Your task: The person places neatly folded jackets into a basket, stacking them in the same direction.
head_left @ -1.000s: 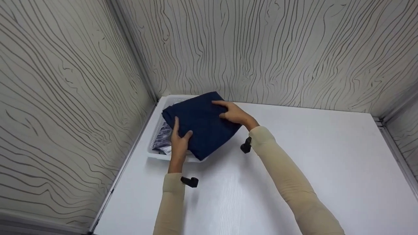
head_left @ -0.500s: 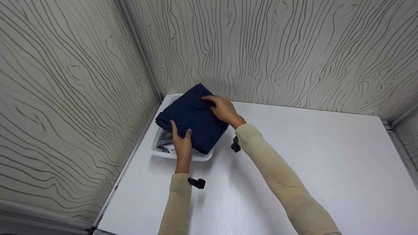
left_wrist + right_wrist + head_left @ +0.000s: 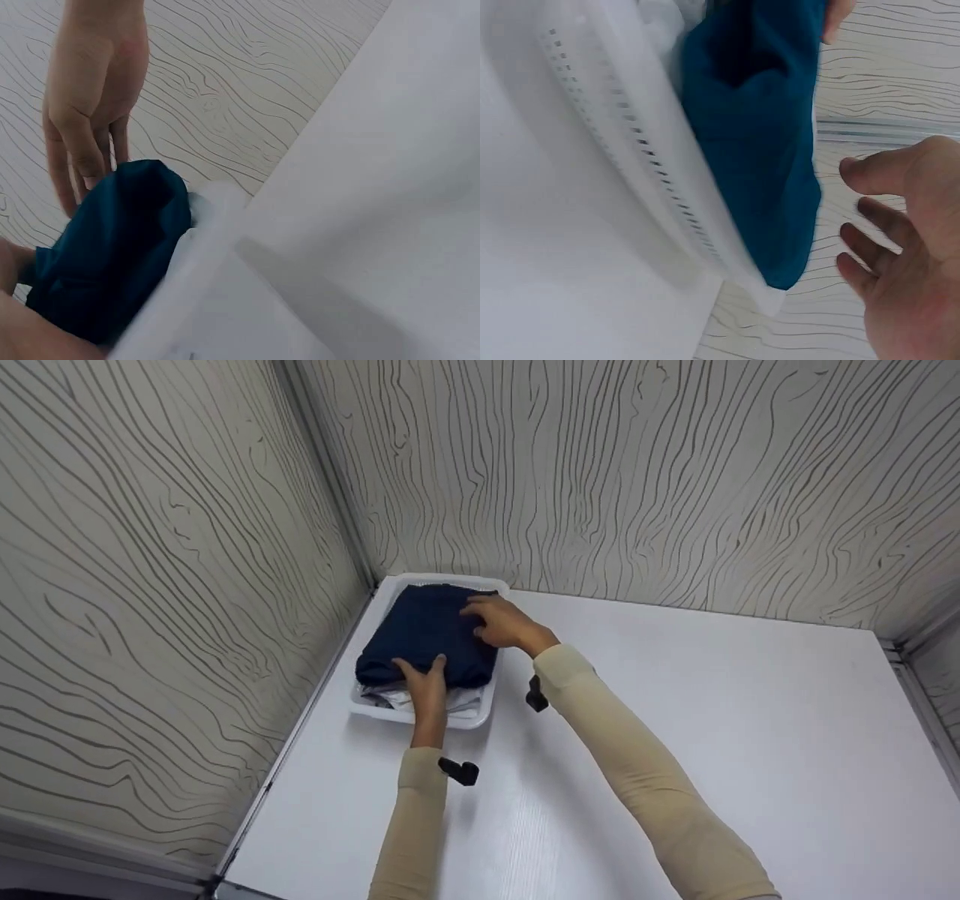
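A folded navy cloth [image 3: 427,630] lies in the white plastic basket [image 3: 480,718], on top of white and grey patterned fabric [image 3: 465,701]. My left hand [image 3: 427,694] holds the cloth's near edge, thumb and index finger showing on top; its other fingers are hidden. In the left wrist view, part of that hand [image 3: 37,334] touches the cloth [image 3: 112,240] at the lower left. My right hand [image 3: 506,622] is over the cloth's right side in the head view. The right wrist view shows this hand [image 3: 911,240] with loosely bent fingers, apart from the cloth [image 3: 757,150].
The basket stands in the back left corner of a white table [image 3: 675,750], close to the wood-patterned back wall [image 3: 600,472]. A similar wall [image 3: 165,585] rises on the left. Each sleeve carries a small black camera mount [image 3: 459,771].
The cloth has moved left, turned to line up with the basket and come down into it. Both hands moved with it. The right hand has let go of the cloth.
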{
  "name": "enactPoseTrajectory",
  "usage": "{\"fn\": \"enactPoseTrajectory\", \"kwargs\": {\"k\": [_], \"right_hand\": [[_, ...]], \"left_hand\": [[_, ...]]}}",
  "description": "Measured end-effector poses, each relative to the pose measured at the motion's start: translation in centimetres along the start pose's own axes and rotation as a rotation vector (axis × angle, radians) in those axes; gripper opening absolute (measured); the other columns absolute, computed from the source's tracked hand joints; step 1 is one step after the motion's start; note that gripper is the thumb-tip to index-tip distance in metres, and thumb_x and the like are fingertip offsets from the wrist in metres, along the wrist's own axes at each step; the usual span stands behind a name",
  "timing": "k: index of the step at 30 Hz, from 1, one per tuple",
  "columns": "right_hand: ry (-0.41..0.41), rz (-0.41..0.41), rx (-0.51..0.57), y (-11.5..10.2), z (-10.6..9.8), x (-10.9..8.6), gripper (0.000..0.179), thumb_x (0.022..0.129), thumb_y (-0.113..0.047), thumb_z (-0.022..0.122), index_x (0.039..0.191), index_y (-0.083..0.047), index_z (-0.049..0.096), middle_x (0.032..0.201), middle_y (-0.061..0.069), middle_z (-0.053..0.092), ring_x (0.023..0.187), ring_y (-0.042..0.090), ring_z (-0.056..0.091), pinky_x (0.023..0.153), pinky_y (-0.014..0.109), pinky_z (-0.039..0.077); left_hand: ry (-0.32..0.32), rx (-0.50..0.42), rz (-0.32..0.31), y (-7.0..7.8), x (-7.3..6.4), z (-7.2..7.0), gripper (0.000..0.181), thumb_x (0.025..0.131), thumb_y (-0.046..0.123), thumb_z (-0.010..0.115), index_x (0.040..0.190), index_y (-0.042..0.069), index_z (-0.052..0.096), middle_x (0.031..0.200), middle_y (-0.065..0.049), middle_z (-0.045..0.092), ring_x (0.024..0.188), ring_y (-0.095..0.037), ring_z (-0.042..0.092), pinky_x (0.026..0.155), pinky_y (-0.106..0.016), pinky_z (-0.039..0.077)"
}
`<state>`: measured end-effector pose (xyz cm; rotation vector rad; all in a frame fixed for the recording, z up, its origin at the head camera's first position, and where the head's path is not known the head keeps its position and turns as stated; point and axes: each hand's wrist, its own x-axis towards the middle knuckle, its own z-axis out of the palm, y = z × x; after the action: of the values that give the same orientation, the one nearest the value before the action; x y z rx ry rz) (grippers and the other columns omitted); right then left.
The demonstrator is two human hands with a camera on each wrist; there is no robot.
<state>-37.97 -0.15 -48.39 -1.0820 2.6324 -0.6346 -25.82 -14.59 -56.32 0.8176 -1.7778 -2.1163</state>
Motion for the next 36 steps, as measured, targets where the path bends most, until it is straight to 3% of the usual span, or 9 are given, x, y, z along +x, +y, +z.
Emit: {"fn": "enactPoseTrajectory", "kwargs": {"k": [5, 8, 14, 18, 21, 24, 26, 30, 36], "right_hand": [[-0.078, 0.092, 0.0, 1.3, 0.9, -0.8, 0.049, 0.107, -0.014, 0.061, 0.155, -0.007, 0.055, 0.167, 0.016, 0.045, 0.159, 0.037, 0.036, 0.131, 0.05, 0.028], [-0.079, 0.074, 0.01, 1.9, 1.3, -1.1, 0.048, 0.108, -0.016, 0.061, 0.154, -0.004, 0.056, 0.165, 0.018, 0.047, 0.158, 0.037, 0.038, 0.131, 0.05, 0.029], [-0.05, 0.021, 0.022, 2.6, 2.1, -1.7, 0.046, 0.108, -0.017, 0.061, 0.15, 0.0, 0.059, 0.165, 0.024, 0.045, 0.156, 0.041, 0.04, 0.13, 0.052, 0.031], [-0.036, 0.035, 0.031, 2.8, 2.5, -2.0, 0.045, 0.108, -0.019, 0.061, 0.15, -0.001, 0.059, 0.167, 0.023, 0.043, 0.158, 0.041, 0.037, 0.13, 0.053, 0.03], [-0.015, 0.014, 0.028, 2.7, 2.8, -2.2, 0.044, 0.108, -0.018, 0.061, 0.148, 0.001, 0.061, 0.165, 0.024, 0.044, 0.156, 0.041, 0.039, 0.13, 0.053, 0.031], [0.005, -0.01, 0.032, 2.5, 3.2, -2.3, 0.042, 0.108, -0.017, 0.061, 0.146, 0.002, 0.063, 0.163, 0.025, 0.047, 0.155, 0.041, 0.042, 0.129, 0.051, 0.032], [0.007, -0.01, 0.047, 2.4, 3.3, -2.5, 0.041, 0.108, -0.016, 0.06, 0.145, 0.002, 0.063, 0.163, 0.025, 0.048, 0.156, 0.04, 0.041, 0.13, 0.051, 0.032], [-0.005, -0.001, 0.067, 2.0, 3.8, -2.8, 0.041, 0.11, -0.019, 0.058, 0.145, 0.001, 0.064, 0.163, 0.024, 0.047, 0.158, 0.039, 0.038, 0.131, 0.05, 0.029], [-0.029, 0.005, 0.005, 1.3, 5.2, -3.2, 0.046, 0.112, -0.029, 0.053, 0.149, -0.001, 0.061, 0.167, 0.025, 0.042, 0.161, 0.039, 0.031, 0.132, 0.053, 0.025]], "left_hand": [[-0.089, 0.013, -0.072, -0.1, -0.2, -0.7, 0.103, 0.107, 0.028, 0.061, 0.169, 0.019, -0.021, 0.18, -0.014, -0.011, 0.167, -0.033, 0.002, 0.133, -0.051, 0.021], [-0.127, 0.057, -0.097, 0.1, -0.1, -1.2, 0.104, 0.106, 0.029, 0.061, 0.169, 0.02, -0.022, 0.18, -0.015, -0.01, 0.167, -0.035, 0.004, 0.133, -0.053, 0.021], [-0.21, 0.276, -0.107, 1.1, 0.5, -2.6, 0.096, 0.107, 0.033, 0.057, 0.171, 0.015, -0.013, 0.18, -0.017, -0.005, 0.167, -0.036, 0.002, 0.134, -0.054, 0.016], [-0.237, 0.585, -0.009, 2.3, 0.6, -3.7, 0.081, 0.109, 0.034, 0.053, 0.17, -0.001, 0.013, 0.175, -0.027, 0.019, 0.162, -0.044, 0.022, 0.13, -0.057, 0.028], [-0.166, 0.749, 0.113, 3.2, 0.4, -4.3, 0.064, 0.108, 0.029, 0.055, 0.158, -0.009, 0.042, 0.152, -0.032, 0.056, 0.14, -0.046, 0.057, 0.116, -0.056, 0.048], [-0.058, 0.824, 0.277, 3.5, 0.1, -4.3, 0.043, 0.106, 0.022, 0.06, 0.138, -0.007, 0.066, 0.121, -0.027, 0.075, 0.107, -0.043, 0.075, 0.095, -0.055, 0.06], [-0.016, 0.863, 0.396, 3.4, 0.1, -4.0, 0.034, 0.104, 0.018, 0.062, 0.128, -0.004, 0.073, 0.111, -0.024, 0.077, 0.099, -0.042, 0.074, 0.09, -0.054, 0.06], [-0.058, 0.925, 0.538, 2.7, 0.3, -3.3, 0.032, 0.102, 0.015, 0.068, 0.128, -0.002, 0.074, 0.131, -0.025, 0.069, 0.131, -0.046, 0.058, 0.109, -0.055, 0.051], [-0.313, 1.128, 0.432, 2.0, 0.8, -3.0, 0.045, 0.106, 0.018, 0.064, 0.144, -0.006, 0.062, 0.151, -0.029, 0.058, 0.156, -0.05, 0.035, 0.131, -0.057, 0.027]]}}
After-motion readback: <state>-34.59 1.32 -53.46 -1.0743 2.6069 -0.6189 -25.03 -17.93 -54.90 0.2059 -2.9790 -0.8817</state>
